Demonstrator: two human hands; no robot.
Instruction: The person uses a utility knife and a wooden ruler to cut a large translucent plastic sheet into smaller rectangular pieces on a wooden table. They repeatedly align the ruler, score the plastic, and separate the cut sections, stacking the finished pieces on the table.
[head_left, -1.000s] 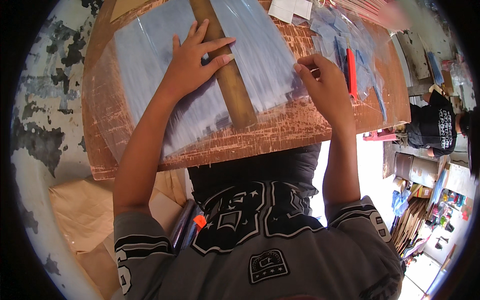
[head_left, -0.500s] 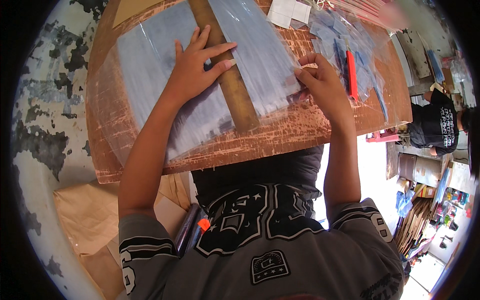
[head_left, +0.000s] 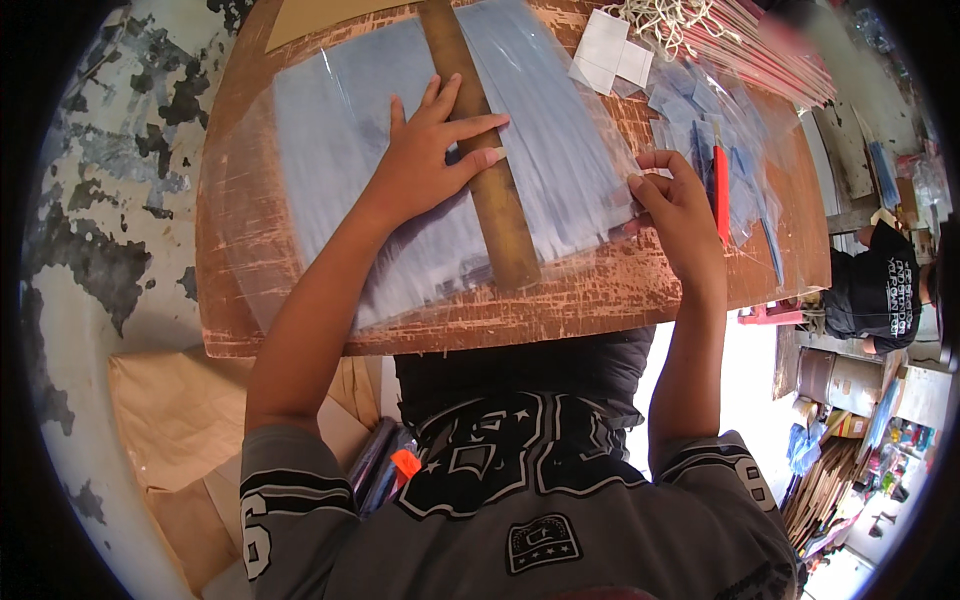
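A stack of clear bluish plastic sheets (head_left: 350, 130) lies on the worn brown table, with a long brass-coloured flat bar like a ruler (head_left: 512, 235) laid across it. My left hand (head_left: 425, 165) rests flat on the stack with fingers spread; its thumb and index finger reach onto the bar. At the stack's right edge, my right hand (head_left: 680, 205) pinches the plastic near the corner between thumb and index finger. Just right of that hand, a red-handled cutter (head_left: 721, 190) lies on plastic scraps (head_left: 700, 95).
The scratched tabletop (head_left: 600, 290) ends close to my body. White paper pieces (head_left: 600, 50), pale string (head_left: 670, 25) and a bundle of pinkish sticks (head_left: 770, 55) occupy the far right. Brown paper (head_left: 180, 410) lies below left. Another person (head_left: 880, 285) is off to the right.
The whole view has shifted, so the table and its things appear lower and further right. Both hands keep their places on the plastic stack, and the bar stays under my left fingers.
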